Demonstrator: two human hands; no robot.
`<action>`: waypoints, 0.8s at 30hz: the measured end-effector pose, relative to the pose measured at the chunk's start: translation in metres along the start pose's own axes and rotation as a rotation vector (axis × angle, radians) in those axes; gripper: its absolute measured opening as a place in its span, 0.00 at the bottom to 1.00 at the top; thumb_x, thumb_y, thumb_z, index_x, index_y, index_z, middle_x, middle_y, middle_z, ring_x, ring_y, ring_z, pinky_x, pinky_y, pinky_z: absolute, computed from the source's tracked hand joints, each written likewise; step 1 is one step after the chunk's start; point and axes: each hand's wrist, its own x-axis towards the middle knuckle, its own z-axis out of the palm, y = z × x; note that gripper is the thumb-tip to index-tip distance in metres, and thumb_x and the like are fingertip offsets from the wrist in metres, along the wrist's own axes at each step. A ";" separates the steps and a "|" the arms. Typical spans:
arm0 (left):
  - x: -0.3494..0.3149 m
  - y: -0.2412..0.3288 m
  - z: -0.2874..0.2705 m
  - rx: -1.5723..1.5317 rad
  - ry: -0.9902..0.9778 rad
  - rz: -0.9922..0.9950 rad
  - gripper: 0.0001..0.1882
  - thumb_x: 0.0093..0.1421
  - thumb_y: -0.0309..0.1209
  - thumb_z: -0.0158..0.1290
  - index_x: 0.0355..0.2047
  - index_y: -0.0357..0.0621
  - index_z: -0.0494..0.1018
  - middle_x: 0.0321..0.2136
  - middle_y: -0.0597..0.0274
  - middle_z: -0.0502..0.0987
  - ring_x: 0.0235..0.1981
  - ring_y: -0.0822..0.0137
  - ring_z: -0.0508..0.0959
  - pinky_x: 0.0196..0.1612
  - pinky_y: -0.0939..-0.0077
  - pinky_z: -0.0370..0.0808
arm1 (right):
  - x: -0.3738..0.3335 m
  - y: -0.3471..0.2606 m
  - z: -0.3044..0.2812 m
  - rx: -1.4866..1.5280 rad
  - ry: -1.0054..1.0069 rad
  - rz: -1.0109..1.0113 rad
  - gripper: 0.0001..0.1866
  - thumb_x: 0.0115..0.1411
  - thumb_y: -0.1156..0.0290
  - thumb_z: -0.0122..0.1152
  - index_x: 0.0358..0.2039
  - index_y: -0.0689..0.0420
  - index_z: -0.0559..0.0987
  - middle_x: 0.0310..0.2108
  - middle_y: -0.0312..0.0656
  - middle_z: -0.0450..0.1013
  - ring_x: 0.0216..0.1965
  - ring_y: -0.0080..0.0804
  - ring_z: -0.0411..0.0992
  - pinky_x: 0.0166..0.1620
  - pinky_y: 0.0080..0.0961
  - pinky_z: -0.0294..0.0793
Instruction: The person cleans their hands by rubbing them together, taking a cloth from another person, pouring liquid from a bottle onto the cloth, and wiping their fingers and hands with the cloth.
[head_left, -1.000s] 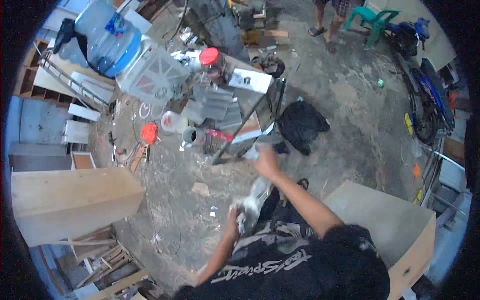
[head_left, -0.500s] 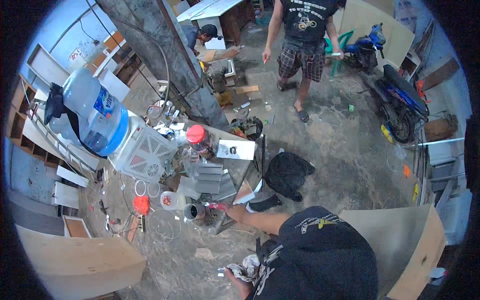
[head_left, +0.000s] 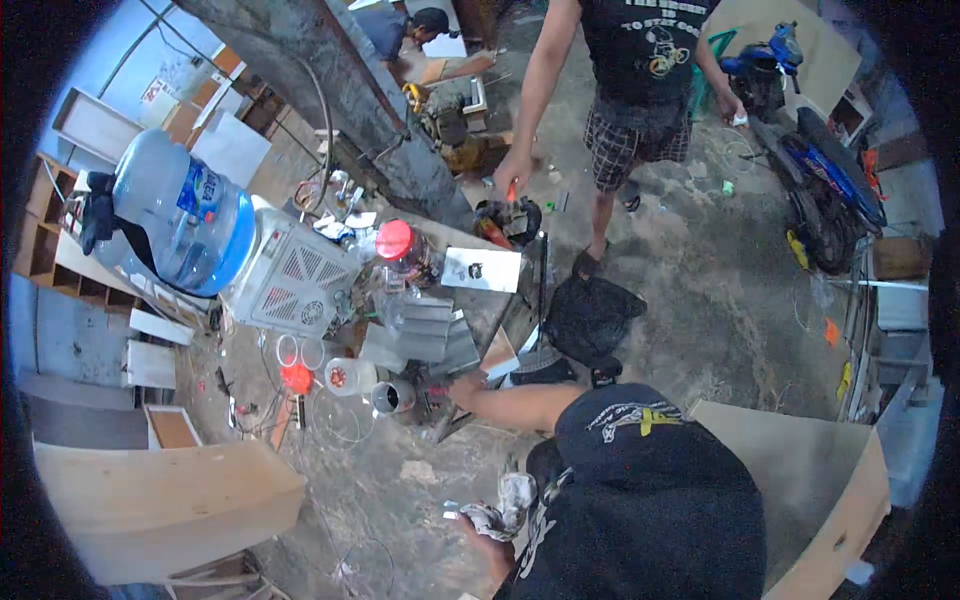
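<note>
Left hand is clamped on a crumpled whitish rag, well off the table's near corner. Right hand is at a red thing by that corner, can't tell if it's gripping.

The cup sits right of the tub, before the jar.

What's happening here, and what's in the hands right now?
The left hand holds a crumpled pale, dark-patched cloth. The right hand is at a reddish object beside the grey cup; its grip is unclear. Ahead, a co-worker holds something orange.
</note>
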 end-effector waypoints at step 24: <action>0.011 0.005 0.102 0.091 -0.197 0.060 0.24 0.64 0.54 0.41 0.40 0.47 0.72 0.33 0.66 0.74 0.35 0.68 0.73 0.40 0.71 0.69 | -0.167 0.212 -0.141 1.044 0.906 -0.267 0.14 0.59 0.65 0.51 0.22 0.62 0.75 0.18 0.44 0.72 0.20 0.38 0.70 0.31 0.35 0.69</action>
